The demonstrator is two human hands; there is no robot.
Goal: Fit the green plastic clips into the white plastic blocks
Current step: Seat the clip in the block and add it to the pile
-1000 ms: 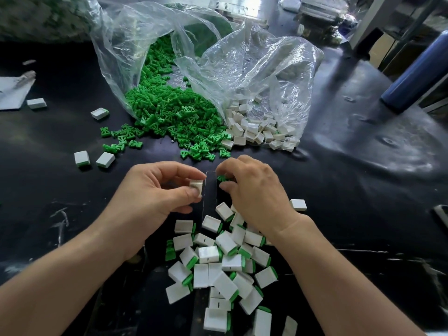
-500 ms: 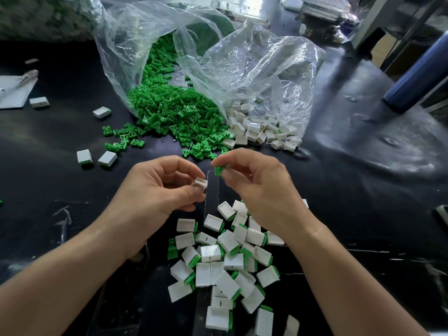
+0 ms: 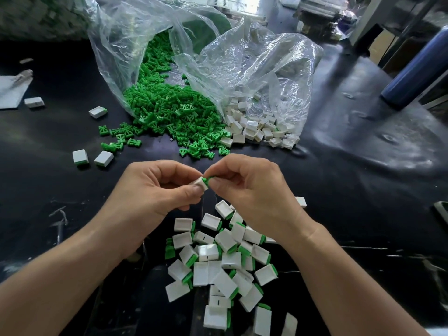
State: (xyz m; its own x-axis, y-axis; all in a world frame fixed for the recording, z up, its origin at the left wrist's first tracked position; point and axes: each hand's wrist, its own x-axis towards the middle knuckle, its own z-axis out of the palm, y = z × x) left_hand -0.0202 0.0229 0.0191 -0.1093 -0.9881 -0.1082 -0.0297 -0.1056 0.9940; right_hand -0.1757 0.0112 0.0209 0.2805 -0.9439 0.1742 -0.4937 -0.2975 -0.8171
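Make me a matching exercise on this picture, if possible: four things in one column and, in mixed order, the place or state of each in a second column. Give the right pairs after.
1. left hand
2. right hand
3. pile of finished blocks
4. blue cylinder

a. pinches a green clip
b. far right, at the back
c. holds a white block
d. nearest the person, between the forearms

Pairs: 1-c, 2-a, 3-d, 4-b

Single head-worn wide-angle cam, looks forward and down across black table (image 3: pixel 48 185), close on left hand (image 3: pixel 150 197) and right hand (image 3: pixel 254 197) at centre, clear bags (image 3: pixel 242 69) at 12 o'clock, far end.
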